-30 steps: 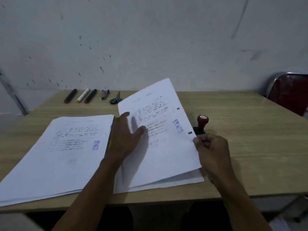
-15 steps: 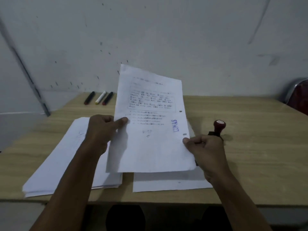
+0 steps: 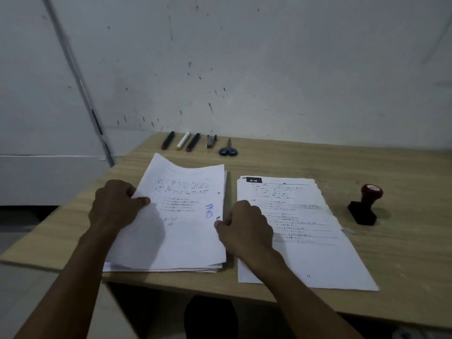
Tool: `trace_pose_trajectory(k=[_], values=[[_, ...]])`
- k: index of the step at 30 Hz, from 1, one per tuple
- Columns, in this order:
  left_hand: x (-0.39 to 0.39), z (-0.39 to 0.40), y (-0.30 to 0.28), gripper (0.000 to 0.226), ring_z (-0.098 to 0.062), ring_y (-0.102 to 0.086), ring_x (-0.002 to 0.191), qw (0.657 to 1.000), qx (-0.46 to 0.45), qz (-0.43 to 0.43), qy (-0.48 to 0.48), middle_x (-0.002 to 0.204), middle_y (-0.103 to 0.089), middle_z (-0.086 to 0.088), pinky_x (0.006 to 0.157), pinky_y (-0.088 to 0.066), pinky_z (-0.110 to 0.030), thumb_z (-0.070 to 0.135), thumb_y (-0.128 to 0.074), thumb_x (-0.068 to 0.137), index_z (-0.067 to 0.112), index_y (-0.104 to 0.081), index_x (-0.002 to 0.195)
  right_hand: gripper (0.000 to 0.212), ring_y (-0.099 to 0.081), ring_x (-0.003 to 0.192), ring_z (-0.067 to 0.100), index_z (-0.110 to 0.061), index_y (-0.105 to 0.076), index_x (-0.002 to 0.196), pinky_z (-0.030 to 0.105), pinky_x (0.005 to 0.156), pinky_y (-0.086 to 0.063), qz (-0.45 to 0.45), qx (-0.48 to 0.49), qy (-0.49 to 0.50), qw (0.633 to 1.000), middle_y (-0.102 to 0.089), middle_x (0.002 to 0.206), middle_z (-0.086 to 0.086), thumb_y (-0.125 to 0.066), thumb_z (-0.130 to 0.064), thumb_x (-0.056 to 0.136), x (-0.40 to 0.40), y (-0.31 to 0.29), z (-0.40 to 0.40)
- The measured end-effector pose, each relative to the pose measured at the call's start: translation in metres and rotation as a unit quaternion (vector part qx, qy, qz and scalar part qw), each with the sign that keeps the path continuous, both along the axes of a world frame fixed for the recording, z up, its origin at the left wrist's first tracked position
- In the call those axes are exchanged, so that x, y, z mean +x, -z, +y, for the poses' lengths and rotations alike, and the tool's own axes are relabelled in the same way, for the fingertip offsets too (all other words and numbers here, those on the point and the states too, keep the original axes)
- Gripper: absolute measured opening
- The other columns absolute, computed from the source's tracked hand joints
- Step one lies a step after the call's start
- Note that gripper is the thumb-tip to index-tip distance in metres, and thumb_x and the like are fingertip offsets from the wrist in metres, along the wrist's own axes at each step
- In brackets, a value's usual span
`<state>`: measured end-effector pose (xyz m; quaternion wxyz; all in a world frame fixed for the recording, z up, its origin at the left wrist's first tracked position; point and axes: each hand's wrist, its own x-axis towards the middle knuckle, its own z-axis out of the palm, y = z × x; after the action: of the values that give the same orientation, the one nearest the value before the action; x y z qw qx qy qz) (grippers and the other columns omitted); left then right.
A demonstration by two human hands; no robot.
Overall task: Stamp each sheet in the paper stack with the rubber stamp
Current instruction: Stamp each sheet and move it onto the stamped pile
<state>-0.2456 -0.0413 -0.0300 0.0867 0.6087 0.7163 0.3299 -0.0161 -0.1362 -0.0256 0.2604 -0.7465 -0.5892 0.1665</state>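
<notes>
The left hand (image 3: 115, 206) pinches the left edge of a stamped sheet (image 3: 181, 216), its thumb on top and fingers (image 3: 127, 190) curled under; the right hand (image 3: 244, 228) pinches the same sheet's right edge. The sheet, with a blue stamp mark (image 3: 209, 211), lies on the left pile (image 3: 171, 265) on the worktop (image 3: 391, 253). The unstamped paper stack (image 3: 318, 241) lies just right of it. The rubber stamp (image 3: 365, 204) stands upright further right, apart from the stack. Three markers (image 3: 182, 141), a clip-like thing and scissors (image 3: 228, 149) lie along the far edge.
</notes>
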Motion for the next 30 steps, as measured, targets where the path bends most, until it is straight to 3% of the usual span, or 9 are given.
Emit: trace_pose_trajectory(k=[4, 8, 10, 18, 22, 26, 30], values=[[-0.006, 0.005, 0.007, 0.028, -0.028, -0.055, 0.073, 0.999, -0.034, 0.032, -0.028, 0.079, -0.061, -0.007, 0.063, -0.041, -0.033, 0.034, -0.082, 0.072, 0.014, -0.064, 0.079, 0.025, -0.059, 0.105, 0.027, -0.020, -0.056, 0.106, 0.033, 0.083, -0.042, -0.050, -0.017, -0.017, 0.998, -0.059, 0.111, 0.002, -0.061, -0.038, 0.089, -0.009, -0.002, 0.000], [-0.007, 0.008, 0.010, 0.050, -0.037, -0.057, 0.105, 0.996, -0.072, 0.039, -0.044, 0.116, -0.063, -0.013, 0.080, -0.044, -0.040, 0.037, -0.081, 0.073, 0.015, -0.062, 0.112, 0.027, -0.054, 0.109, 0.028, -0.019, -0.049, 0.110, 0.035, 0.087, -0.039, -0.064, -0.014, -0.033, 0.997, -0.055, 0.116, 0.004, -0.059, -0.037, 0.091, -0.012, -0.001, -0.005], [-0.007, 0.009, 0.012, 0.057, -0.038, -0.054, 0.113, 0.995, -0.084, 0.042, -0.043, 0.124, -0.060, -0.013, 0.087, -0.044, -0.043, 0.037, -0.079, 0.075, 0.016, -0.057, 0.123, 0.030, -0.052, 0.111, 0.028, -0.020, -0.048, 0.114, 0.034, 0.088, -0.038, -0.062, -0.013, -0.042, 0.997, -0.053, 0.118, 0.004, -0.057, -0.038, 0.093, -0.013, -0.001, -0.007], [0.003, 0.004, 0.011, 0.053, -0.038, -0.052, 0.116, 0.995, -0.091, 0.035, -0.026, 0.126, -0.058, -0.014, 0.090, -0.043, -0.044, 0.040, -0.071, 0.081, 0.014, -0.054, 0.124, 0.034, -0.054, 0.110, 0.027, -0.022, -0.050, 0.118, 0.033, 0.084, -0.037, -0.064, 0.000, -0.060, 0.996, -0.056, 0.119, 0.003, -0.058, -0.042, 0.092, -0.014, 0.001, -0.012], [0.017, -0.007, 0.008, 0.051, -0.043, -0.048, 0.114, 0.995, -0.022, 0.089, -0.037, 0.123, -0.054, -0.023, 0.091, -0.042, -0.048, 0.036, -0.073, 0.081, 0.008, -0.057, 0.121, 0.038, -0.056, 0.109, 0.026, -0.024, -0.050, 0.117, 0.035, 0.084, -0.040, -0.052, 0.025, -0.048, 0.997, -0.058, 0.117, 0.000, -0.059, -0.049, 0.089, -0.004, -0.001, -0.014], [0.047, -0.020, 0.006, 0.048, -0.042, -0.052, 0.110, 0.993, 0.109, 0.028, 0.024, 0.122, -0.051, -0.024, 0.086, -0.046, -0.048, 0.023, -0.074, 0.080, 0.007, -0.059, 0.122, 0.038, -0.058, 0.105, 0.019, -0.030, -0.053, 0.119, 0.034, 0.087, -0.047, -0.024, 0.067, -0.021, 0.997, -0.063, 0.109, -0.006, -0.061, -0.051, 0.087, 0.020, -0.003, -0.019], [0.086, -0.031, 0.006, 0.042, -0.027, -0.063, 0.096, 0.973, 0.182, -0.017, 0.143, 0.123, -0.052, -0.012, 0.077, -0.053, -0.043, 0.019, -0.073, 0.081, 0.012, -0.059, 0.120, 0.039, -0.061, 0.104, 0.018, -0.029, -0.053, 0.124, 0.033, 0.084, -0.047, -0.064, 0.135, 0.043, 0.988, -0.065, 0.108, -0.006, -0.062, -0.045, 0.090, 0.056, -0.006, -0.027]])
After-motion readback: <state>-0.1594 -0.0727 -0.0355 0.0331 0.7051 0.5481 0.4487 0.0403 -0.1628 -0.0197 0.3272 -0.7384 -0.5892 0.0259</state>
